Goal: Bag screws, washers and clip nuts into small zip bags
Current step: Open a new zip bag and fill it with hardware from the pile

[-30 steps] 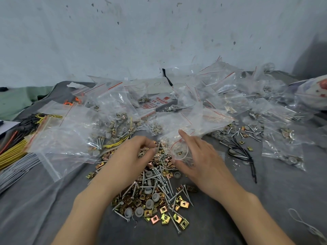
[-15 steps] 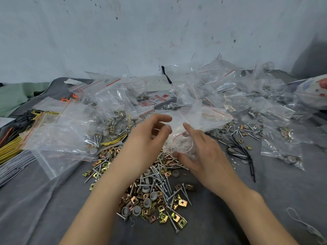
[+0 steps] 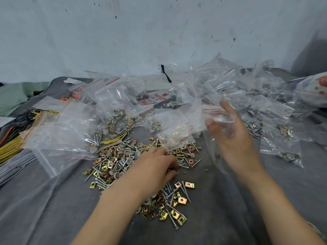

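A loose pile of screws, grey washers and brass clip nuts (image 3: 122,161) lies on the grey cloth (image 3: 53,209) in front of me. My left hand (image 3: 155,167) is palm down on the pile with its fingers curled into the pieces; what they grip is hidden. To the right and above the cloth, my right hand (image 3: 235,140) is raised and pinches a small clear zip bag (image 3: 218,117) between thumb and fingers. The bag is blurred and its contents cannot be made out.
Large zip bags of washers and screws (image 3: 62,135) lie at the left. Several small filled bags (image 3: 283,138) are heaped at the back and right against the wall. Yellow ties (image 3: 8,149) and grey strips (image 3: 16,165) sit at the left edge.
My left hand dropped from the bag's mouth down into the pile. My right hand lifted the small bag up and to the right.
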A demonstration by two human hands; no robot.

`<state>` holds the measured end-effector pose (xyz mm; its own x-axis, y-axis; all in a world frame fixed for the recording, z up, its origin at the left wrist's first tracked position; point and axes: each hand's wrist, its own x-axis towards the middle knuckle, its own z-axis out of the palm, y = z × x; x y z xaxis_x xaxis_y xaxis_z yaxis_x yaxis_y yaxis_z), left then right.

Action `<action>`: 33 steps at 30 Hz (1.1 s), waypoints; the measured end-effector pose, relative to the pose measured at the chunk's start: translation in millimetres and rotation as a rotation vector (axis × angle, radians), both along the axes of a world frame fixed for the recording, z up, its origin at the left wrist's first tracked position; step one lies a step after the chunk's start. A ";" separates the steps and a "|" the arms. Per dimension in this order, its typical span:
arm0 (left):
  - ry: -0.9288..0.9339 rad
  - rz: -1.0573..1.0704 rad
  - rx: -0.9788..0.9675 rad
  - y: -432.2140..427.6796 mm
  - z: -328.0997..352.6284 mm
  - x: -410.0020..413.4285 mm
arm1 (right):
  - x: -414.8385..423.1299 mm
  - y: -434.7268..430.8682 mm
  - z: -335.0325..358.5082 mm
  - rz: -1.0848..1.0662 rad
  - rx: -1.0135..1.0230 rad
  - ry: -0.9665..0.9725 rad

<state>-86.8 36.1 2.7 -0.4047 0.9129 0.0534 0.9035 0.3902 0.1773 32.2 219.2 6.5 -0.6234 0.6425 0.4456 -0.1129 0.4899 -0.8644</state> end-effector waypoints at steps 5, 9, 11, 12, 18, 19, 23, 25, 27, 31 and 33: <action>-0.013 0.005 0.051 1.5 -1.9 -0.3 | 2.8 2.6 6.1 0.057 -0.136 0.077; -0.048 0.009 0.095 3.1 -1.0 0.7 | 5.0 0.0 9.1 0.041 -0.152 0.119; -0.169 0.058 0.182 2.6 2.2 -0.3 | 5.8 0.1 9.3 0.031 -0.131 0.109; -0.244 0.086 0.242 2.2 4.5 -1.2 | 6.1 0.1 8.6 0.022 -0.097 0.089; -0.475 0.150 0.636 4.6 24.4 -1.7 | 1.2 -10.7 -1.6 0.027 0.284 -0.176; -0.502 0.162 0.697 5.5 26.7 -1.4 | -1.0 -14.1 -5.1 0.046 0.341 -0.225; -0.576 0.211 0.863 7.7 34.2 -2.3 | -9.5 -26.3 -13.2 0.094 0.507 -0.348; -0.588 0.214 0.864 8.0 35.5 -2.5 | -11.9 -31.3 -15.3 0.108 0.531 -0.368; -0.574 0.212 0.840 8.2 35.2 -2.4 | -13.7 -35.1 -16.6 0.111 0.547 -0.381; -0.554 0.209 0.798 9.7 34.1 -0.7 | -15.3 -37.3 -18.0 0.113 0.547 -0.375; -0.534 0.195 0.775 10.1 34.4 1.2 | -15.4 -36.4 -18.1 0.112 0.536 -0.368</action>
